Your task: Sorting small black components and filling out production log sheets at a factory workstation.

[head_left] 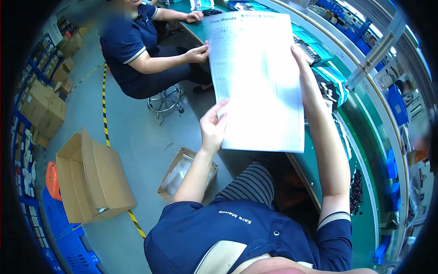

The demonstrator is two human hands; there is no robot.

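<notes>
A large white printed sheet of paper is held up in front of me, its middle washed out by glare. My left hand pinches its left edge low down, thumb and fingers closed on it. On the upper right edge, my right hand grips the sheet, with part of the fingers hidden behind it. The paper covers part of the green workbench behind it. Teal and black packages lie on the bench beyond my right forearm.
A seated co-worker is at the far left, one hand near the sheet's edge. An open cardboard box stands on the floor, with a smaller box holding clear plastic beside my left arm. Small dark parts lie on the bench.
</notes>
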